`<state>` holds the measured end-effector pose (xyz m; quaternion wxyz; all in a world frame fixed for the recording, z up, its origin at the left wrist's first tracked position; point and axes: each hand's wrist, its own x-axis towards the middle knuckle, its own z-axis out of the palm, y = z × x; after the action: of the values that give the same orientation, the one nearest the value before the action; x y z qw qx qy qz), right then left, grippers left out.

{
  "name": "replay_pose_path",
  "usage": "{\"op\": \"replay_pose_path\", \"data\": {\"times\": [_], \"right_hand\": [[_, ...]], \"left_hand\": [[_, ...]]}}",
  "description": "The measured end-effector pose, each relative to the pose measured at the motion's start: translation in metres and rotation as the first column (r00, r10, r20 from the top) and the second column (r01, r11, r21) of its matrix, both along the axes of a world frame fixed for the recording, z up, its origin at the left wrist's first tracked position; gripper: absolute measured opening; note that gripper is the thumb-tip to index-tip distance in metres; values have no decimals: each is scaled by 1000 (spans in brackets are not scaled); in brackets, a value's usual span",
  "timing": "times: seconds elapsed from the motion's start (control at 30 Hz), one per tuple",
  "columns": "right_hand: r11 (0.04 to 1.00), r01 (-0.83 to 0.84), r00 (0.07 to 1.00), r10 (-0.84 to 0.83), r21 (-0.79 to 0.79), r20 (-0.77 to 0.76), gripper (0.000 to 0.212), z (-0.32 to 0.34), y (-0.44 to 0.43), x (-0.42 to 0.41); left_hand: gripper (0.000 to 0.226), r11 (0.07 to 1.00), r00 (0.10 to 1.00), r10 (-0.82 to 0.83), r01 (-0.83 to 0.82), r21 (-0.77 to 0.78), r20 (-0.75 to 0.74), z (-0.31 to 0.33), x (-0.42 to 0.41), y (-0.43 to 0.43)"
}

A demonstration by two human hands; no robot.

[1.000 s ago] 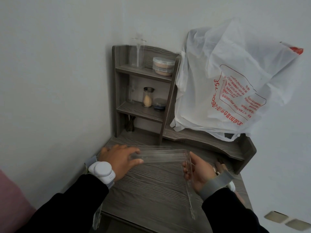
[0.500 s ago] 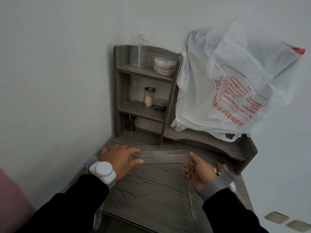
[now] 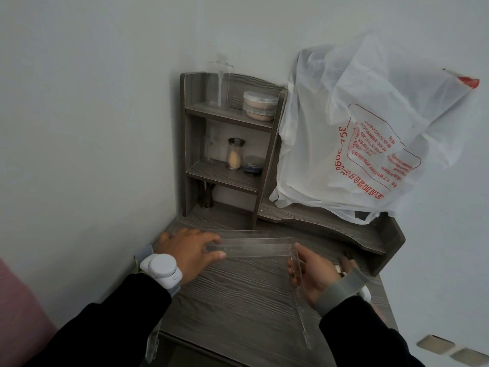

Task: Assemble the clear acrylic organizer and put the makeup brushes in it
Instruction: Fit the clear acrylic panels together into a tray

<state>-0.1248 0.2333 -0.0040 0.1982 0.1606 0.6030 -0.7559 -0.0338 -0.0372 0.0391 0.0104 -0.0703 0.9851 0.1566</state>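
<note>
On the desk [image 3: 238, 300] we join panels: left hand [image 3: 189, 251], fingers straight, steadies the long panel [image 3: 254, 247]; right hand [image 3: 313, 276] pinches the side panel [image 3: 300, 290]. Next, we reckon: seat their corner.

Sole change recorded: the wooden shelf unit [image 3: 225, 177] and the plastic bag [image 3: 330, 154] sit marginally further right in frame, showing a slight camera shift.
</note>
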Motion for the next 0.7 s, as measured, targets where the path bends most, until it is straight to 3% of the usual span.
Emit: {"op": "replay_pose_path", "data": {"times": [0.13, 0.33, 0.5, 0.7], "right_hand": [[999, 0, 1000, 0, -51, 5, 30, 0, -2, 3], [999, 22, 998, -19, 49, -58, 45, 9, -8, 13], [997, 40, 998, -36, 69, -57, 36, 14, -8, 17], [999, 54, 998, -54, 4, -26, 21, 15, -9, 15]], "left_hand": [[46, 1000, 1000, 4, -4, 2, -20, -2, -1, 1], [47, 1000, 1000, -18, 18, -1, -22, -7, -3, -2], [59, 991, 996, -82, 84, -106, 27, -6, -15, 12], [54, 956, 958, -285, 287, -57, 31, -2, -53, 78]]}}
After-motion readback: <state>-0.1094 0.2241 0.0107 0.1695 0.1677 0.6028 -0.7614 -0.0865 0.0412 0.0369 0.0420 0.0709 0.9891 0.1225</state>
